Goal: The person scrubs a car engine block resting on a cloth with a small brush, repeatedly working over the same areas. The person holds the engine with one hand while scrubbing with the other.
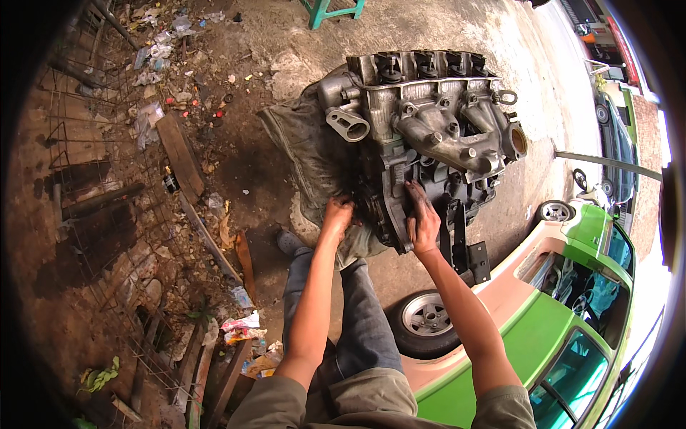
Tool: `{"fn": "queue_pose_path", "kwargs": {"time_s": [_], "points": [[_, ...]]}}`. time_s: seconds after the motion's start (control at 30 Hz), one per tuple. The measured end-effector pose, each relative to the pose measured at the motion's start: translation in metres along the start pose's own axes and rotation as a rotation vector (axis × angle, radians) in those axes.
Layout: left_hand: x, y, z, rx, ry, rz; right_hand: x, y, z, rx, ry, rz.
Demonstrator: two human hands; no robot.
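Note:
A greasy car engine (407, 107) stands before me, with a manifold (457, 139) bolted along its side and valve parts showing on top. My left hand (339, 216) is at the engine's dark lower left end, its fingers curled in close. Whatever they grip is hidden in shadow. Against the dark casing of the engine's near side lies my right hand (424, 222), blackened fingers stretched out and thumb apart. A dirty grey cloth (307, 154) is spread under the engine's left end.
To the right a green car (493, 343) with patches of bare pinkish bodywork is parked close by. Rubbish, planks (180, 154) and rusty wire mesh (78, 214) cover the ground at left. A green stool (332, 11) stands at the far edge.

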State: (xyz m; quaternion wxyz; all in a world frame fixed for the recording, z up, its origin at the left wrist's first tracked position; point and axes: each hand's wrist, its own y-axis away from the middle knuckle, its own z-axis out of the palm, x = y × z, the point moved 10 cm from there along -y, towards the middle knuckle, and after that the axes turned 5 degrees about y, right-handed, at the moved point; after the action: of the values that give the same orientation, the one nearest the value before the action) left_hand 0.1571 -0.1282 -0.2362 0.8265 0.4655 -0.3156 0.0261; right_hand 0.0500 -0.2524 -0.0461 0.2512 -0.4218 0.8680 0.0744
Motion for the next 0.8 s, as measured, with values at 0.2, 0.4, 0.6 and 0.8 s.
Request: {"fn": "queue_pose_path", "kwargs": {"time_s": [0.2, 0.4, 0.6, 0.8], "points": [[0.007, -0.005, 0.013, -0.081, -0.157, 0.004, 0.001, 0.000, 0.001, 0.001, 0.006, 0.002], [-0.002, 0.017, 0.009, 0.176, -0.749, 0.401, -0.001, -0.001, 0.000, 0.006, 0.015, -0.018], [-0.031, 0.029, -0.013, 0.282, -0.330, 0.602, 0.001, 0.001, 0.001, 0.010, 0.011, -0.020], [-0.018, 0.053, -0.029, 0.601, -0.558, 0.723, 0.004, 0.003, 0.003, 0.019, 0.029, -0.025]]}}
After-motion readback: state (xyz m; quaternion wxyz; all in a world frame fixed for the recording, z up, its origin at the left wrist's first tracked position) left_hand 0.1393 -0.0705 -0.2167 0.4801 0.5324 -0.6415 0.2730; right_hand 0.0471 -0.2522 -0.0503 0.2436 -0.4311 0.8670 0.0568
